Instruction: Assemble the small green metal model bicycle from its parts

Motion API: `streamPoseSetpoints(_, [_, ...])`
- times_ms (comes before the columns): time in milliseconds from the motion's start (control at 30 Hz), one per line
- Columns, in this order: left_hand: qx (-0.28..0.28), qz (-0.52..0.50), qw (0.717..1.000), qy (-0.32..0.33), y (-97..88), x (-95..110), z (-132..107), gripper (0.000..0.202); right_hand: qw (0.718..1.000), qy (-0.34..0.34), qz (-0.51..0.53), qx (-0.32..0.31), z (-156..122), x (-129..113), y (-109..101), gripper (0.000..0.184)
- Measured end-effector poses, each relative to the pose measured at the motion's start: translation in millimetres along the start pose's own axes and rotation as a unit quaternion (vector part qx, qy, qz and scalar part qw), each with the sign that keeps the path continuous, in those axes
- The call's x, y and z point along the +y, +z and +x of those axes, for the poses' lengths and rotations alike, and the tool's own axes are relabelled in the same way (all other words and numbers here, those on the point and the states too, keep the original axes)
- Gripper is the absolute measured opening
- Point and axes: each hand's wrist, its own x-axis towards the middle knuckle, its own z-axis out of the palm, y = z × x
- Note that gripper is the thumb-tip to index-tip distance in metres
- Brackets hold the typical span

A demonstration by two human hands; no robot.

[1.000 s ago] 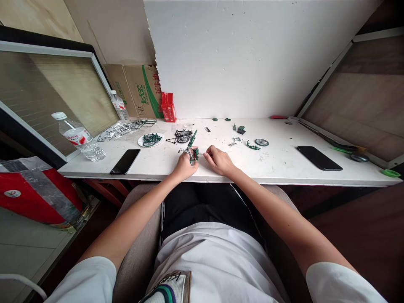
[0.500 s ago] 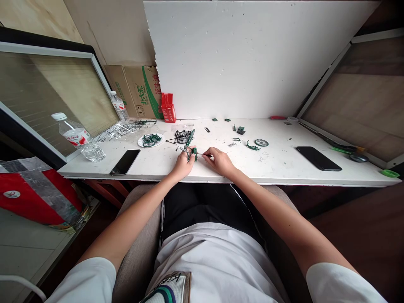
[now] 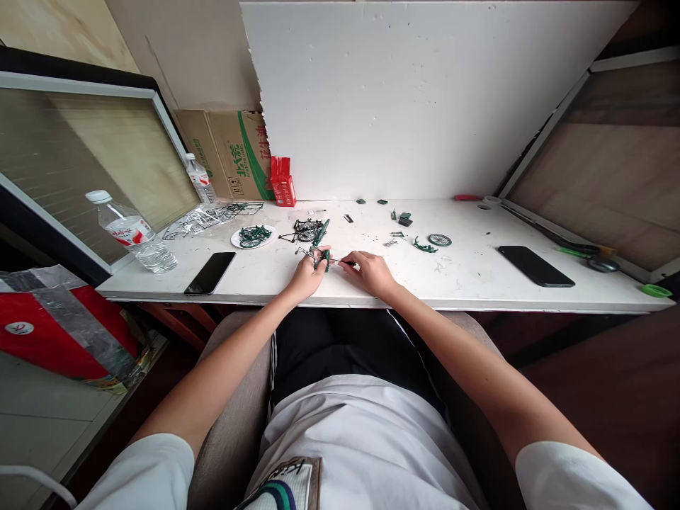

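My left hand (image 3: 307,276) is closed on a small green and silver model piece (image 3: 320,258) just above the near edge of the white table (image 3: 467,273). My right hand (image 3: 370,272) pinches a thin dark tool (image 3: 344,262) whose tip points left into that piece. Just behind the hands lies a dark model frame with a green strip (image 3: 309,230). A white dish of green parts (image 3: 253,235) sits to the left of it. A small green wheel (image 3: 440,240) and a curved green part (image 3: 425,247) lie to the right.
A black phone (image 3: 210,272) lies left of my hands and another phone (image 3: 536,265) far right. Two water bottles (image 3: 130,232) stand at the left, with clear wrapping and part frames (image 3: 205,217). A cardboard box (image 3: 234,152) and red carton (image 3: 283,181) stand at the back wall.
Both hands have shifted slightly. The model piece in my left hand has turned and sits lower. The tool in my right hand now reaches into it.
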Motion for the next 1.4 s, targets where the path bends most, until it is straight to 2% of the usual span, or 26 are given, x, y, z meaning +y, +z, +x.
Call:
streamPoseSetpoints(133, [0.009,0.001,1.0,0.007,-0.4,1.2,0.8,0.037,1.0,0.0,0.0,0.005,-0.9,1.9,2.1,0.028])
streamPoseSetpoints(367, [-0.009,-0.013,1.0,0.008,-1.9,0.2,1.7,0.037,1.0,0.0,-0.003,0.009,-1.4,3.4,3.2,0.028])
streamPoseSetpoints(633, [-0.019,-0.013,1.0,0.007,-2.7,0.4,2.3,0.035,0.999,0.02,-0.043,-0.026,-1.1,0.3,1.8,0.039])
streamPoseSetpoints(933, [-0.009,0.036,0.999,0.024,-0.8,4.0,-0.6,0.036,0.997,-0.001,-0.069,-0.031,-3.0,2.9,6.2,0.043])
streamPoseSetpoints(1200, [-0.001,0.078,0.996,0.034,1.5,6.7,-2.9,0.038,0.997,0.018,-0.065,-0.044,-2.0,3.1,6.9,0.039])
streamPoseSetpoints(1400, [0.004,0.07,0.997,0.041,1.8,6.1,-2.9,0.037,0.995,0.038,-0.075,-0.051,0.9,-4.6,1.6,0.041])
